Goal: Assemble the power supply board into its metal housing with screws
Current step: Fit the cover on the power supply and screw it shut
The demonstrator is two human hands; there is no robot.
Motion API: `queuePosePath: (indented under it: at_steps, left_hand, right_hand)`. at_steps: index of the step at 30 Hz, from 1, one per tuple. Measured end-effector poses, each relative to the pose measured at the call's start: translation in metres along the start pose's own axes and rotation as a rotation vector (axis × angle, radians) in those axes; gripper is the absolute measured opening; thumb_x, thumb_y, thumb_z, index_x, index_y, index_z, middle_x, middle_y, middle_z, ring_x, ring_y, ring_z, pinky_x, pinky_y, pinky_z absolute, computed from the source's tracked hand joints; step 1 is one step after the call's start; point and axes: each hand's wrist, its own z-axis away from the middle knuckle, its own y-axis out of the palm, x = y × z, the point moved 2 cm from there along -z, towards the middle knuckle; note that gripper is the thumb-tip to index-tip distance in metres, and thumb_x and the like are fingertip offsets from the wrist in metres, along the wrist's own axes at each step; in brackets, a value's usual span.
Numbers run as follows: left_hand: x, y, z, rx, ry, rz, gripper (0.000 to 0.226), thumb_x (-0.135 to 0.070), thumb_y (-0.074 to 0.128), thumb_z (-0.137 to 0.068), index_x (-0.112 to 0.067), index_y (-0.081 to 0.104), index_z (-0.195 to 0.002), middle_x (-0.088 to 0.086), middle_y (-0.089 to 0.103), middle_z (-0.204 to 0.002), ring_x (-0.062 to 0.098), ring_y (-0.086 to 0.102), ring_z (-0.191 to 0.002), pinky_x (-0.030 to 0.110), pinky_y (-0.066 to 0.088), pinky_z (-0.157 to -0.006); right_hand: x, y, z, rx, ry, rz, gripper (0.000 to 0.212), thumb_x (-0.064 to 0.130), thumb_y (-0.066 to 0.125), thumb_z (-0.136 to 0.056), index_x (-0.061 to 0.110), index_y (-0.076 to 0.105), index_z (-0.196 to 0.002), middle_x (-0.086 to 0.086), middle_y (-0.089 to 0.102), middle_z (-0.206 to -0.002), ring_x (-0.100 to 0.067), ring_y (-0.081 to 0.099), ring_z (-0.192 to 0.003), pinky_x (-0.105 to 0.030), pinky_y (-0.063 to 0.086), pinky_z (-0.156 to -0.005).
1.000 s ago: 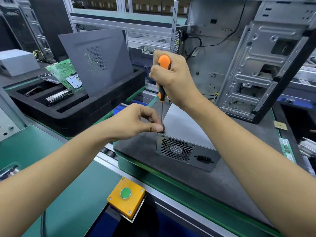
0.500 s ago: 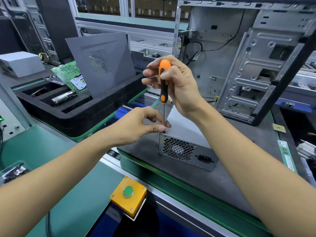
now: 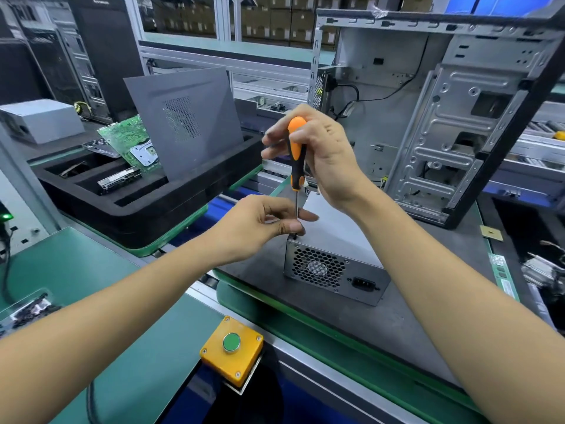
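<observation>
**Steadying the driver at the housing's corner**

Left hand fingertips are pinching the shaft low, likely guiding the tip onto a screw. Right hand fingers are curling loosely round the screwdriver handle, mid-frame. The power supply housing is sitting centre-right on the grey pallet. Versus a second ago, the right fingers are loosening, seemingly re-gripping.

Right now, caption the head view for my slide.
Right hand drives orange-handled screwdriver into grey metal power-supply housing; left hand steadies the shaft.
</observation>
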Motion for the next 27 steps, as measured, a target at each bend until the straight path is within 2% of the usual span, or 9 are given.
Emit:
queuePosePath:
  at_steps: [2,4,6,9,10,14,19,22,27]
  left_hand:
    - [-0.003,0.001,-0.001,-0.036,0.017,0.094,0.027,-0.017,0.075,-0.092,-0.042,0.077,-0.102,0.007,0.078,-0.1,0.026,0.075,-0.103,0.038,0.057,-0.099]
    - [-0.008,0.0,-0.003,-0.132,0.05,0.188,0.023,-0.019,0.082,-0.083,-0.038,0.077,-0.095,0.013,0.078,-0.09,0.035,0.075,-0.095,0.038,0.06,-0.091]
    - [-0.01,0.0,-0.004,-0.165,0.052,0.243,0.015,-0.014,0.081,-0.083,-0.028,0.078,-0.089,0.012,0.078,-0.084,0.032,0.076,-0.084,0.034,0.061,-0.08]
    - [-0.008,0.001,-0.004,-0.13,0.011,0.205,0.013,-0.005,0.073,-0.092,-0.013,0.076,-0.101,0.01,0.078,-0.083,0.024,0.077,-0.079,0.027,0.06,-0.076]
    - [-0.007,0.001,-0.004,-0.129,0.001,0.195,0.013,-0.004,0.071,-0.094,-0.012,0.075,-0.103,0.009,0.077,-0.083,0.022,0.077,-0.078,0.026,0.06,-0.075]
    - [-0.005,0.004,-0.003,-0.121,0.008,0.162,0.017,-0.002,0.065,-0.098,-0.016,0.072,-0.105,0.005,0.076,-0.081,0.019,0.076,-0.077,0.022,0.058,-0.071]
    - [-0.001,0.006,0.0,-0.122,0.073,0.06,0.021,-0.008,0.058,-0.103,-0.027,0.064,-0.109,0.001,0.074,-0.087,0.021,0.077,-0.08,0.027,0.061,-0.071]
    - [0.0,0.007,0.001,-0.142,0.103,-0.001,0.018,-0.013,0.059,-0.104,-0.028,0.062,-0.111,0.001,0.073,-0.089,0.018,0.077,-0.08,0.026,0.062,-0.068]
    - [0.0,0.001,-0.002,-0.095,0.054,0.08,0.022,-0.018,0.066,-0.098,-0.038,0.067,-0.107,-0.002,0.076,-0.091,0.021,0.078,-0.086,0.028,0.062,-0.078]
  right_hand:
    - [0.003,0.003,-0.002,-0.051,-0.048,0.054,0.014,-0.002,0.05,-0.083,0.005,0.062,-0.082,-0.01,0.066,-0.08,-0.025,0.066,-0.072,-0.035,0.057,-0.073]
    - [0.005,0.004,-0.003,-0.104,-0.085,0.161,0.011,-0.003,0.055,-0.081,0.007,0.057,-0.078,-0.011,0.057,-0.073,-0.021,0.058,-0.063,-0.03,0.053,-0.063]
    - [0.006,0.005,-0.002,-0.132,-0.087,0.251,0.012,0.0,0.056,-0.082,0.009,0.051,-0.077,-0.01,0.05,-0.067,-0.02,0.052,-0.054,-0.028,0.046,-0.055]
    - [0.005,0.005,-0.002,-0.063,-0.008,0.196,0.003,0.007,0.048,-0.085,0.008,0.048,-0.082,-0.011,0.052,-0.068,-0.025,0.049,-0.048,-0.032,0.038,-0.05]
    - [0.005,0.004,-0.002,-0.032,0.014,0.163,0.007,0.009,0.044,-0.085,0.006,0.05,-0.083,-0.011,0.055,-0.072,-0.027,0.05,-0.049,-0.033,0.038,-0.05]
    - [0.007,-0.006,0.001,0.047,0.044,0.137,0.025,0.013,0.037,-0.084,0.002,0.059,-0.087,-0.013,0.063,-0.081,-0.033,0.059,-0.06,-0.036,0.048,-0.059]
    - [0.007,-0.006,0.0,0.014,-0.011,0.235,0.016,0.008,0.041,-0.087,0.005,0.056,-0.083,-0.008,0.06,-0.071,-0.027,0.061,-0.054,-0.039,0.047,-0.053]
    - [0.009,-0.004,0.0,0.031,-0.031,0.237,0.014,0.005,0.041,-0.091,0.006,0.053,-0.085,-0.001,0.058,-0.068,-0.027,0.059,-0.052,-0.031,0.05,-0.05]
    - [0.009,-0.002,0.0,0.065,-0.009,0.242,0.012,0.004,0.04,-0.093,0.005,0.051,-0.088,0.002,0.056,-0.067,-0.026,0.058,-0.049,-0.029,0.047,-0.048]
